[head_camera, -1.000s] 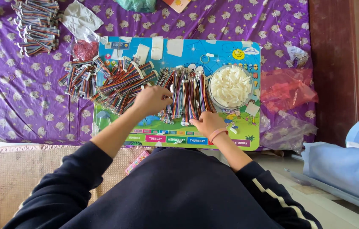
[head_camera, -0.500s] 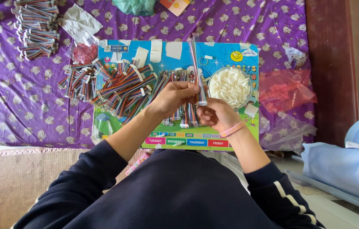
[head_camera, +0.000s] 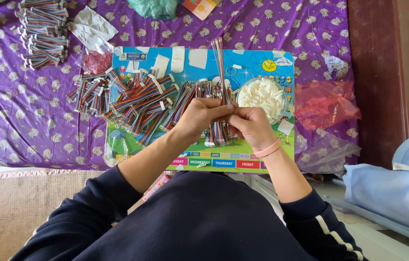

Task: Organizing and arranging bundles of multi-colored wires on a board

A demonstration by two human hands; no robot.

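Observation:
My left hand (head_camera: 203,116) and my right hand (head_camera: 252,126) meet above a colourful picture board (head_camera: 257,63), both pinching the near end of one flat strip of multicoloured ribbon wire (head_camera: 220,67) that points away from me. Under my hands lies a row of similar wire bundles (head_camera: 218,133). A pink band circles my right wrist. More wire bundles (head_camera: 141,104) are heaped on the board's left half. A clear bowl of small white pieces (head_camera: 262,96) sits just beyond my right hand.
A purple patterned cloth (head_camera: 16,125) covers the surface. Further wire bundles (head_camera: 42,34) lie at the far left, with white paper (head_camera: 91,29) and a bag of red bands (head_camera: 97,62). Red and clear plastic bags (head_camera: 325,104) lie right. A woven mat (head_camera: 35,203) is near left.
My hands rose from the wire row on the board and came together. A single ribbon wire strip has been lifted and is now held by both hands, extending away from me.

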